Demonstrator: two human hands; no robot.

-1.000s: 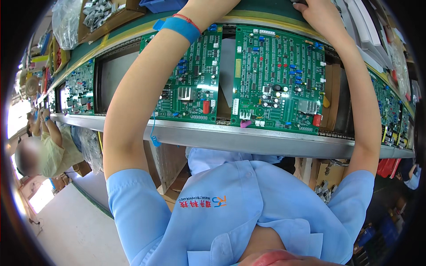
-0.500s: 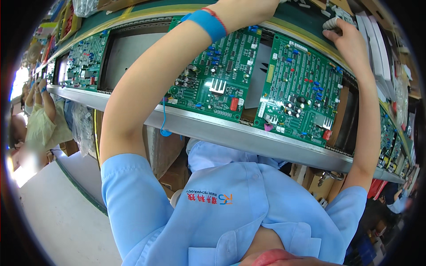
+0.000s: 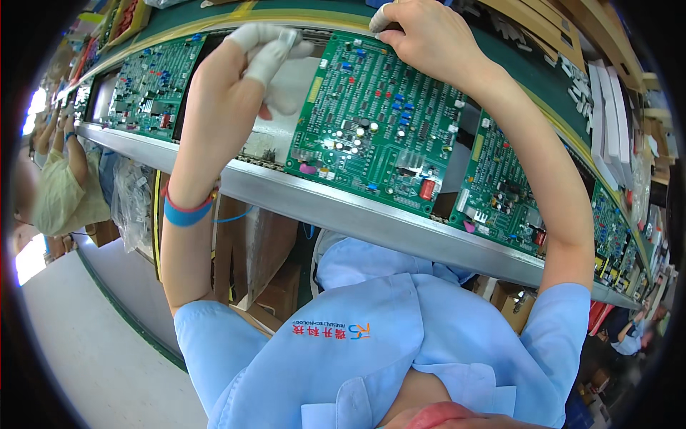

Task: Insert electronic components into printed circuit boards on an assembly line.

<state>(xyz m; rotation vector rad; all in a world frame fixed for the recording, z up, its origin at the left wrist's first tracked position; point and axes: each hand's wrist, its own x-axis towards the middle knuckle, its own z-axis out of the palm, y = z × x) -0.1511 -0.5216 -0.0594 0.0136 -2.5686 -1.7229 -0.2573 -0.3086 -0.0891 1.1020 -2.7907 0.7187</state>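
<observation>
My left hand [image 3: 239, 86], with white finger cots on its fingers, is raised over a bare grey gap in the board line. Its thumb and fingers pinch a small whitish plastic piece [image 3: 288, 36], too blurred to name more exactly. Right of that hand lies a green circuit board [image 3: 379, 121] with blue, red and white components and a silver heat sink. My right hand [image 3: 429, 36] is at this board's far edge, thumb and cotted forefinger curled close together; whether something is between them is hidden. Under my right forearm sits another green circuit board [image 3: 500, 186], partly covered.
A metal rail [image 3: 343, 204] runs along the boards' near side. More boards stand farther left [image 3: 157, 82] and right [image 3: 618, 222]. Small white parts [image 3: 580, 89] and white sheets [image 3: 607, 114] lie at the far right. A blue cord [image 3: 234, 217] trails from my left wrist. Other people work at far left.
My left hand has come left and nearer, now showing the whitish piece. The right hand has moved left from the far mat to the board's far edge. Boards sit at different spots along the rail.
</observation>
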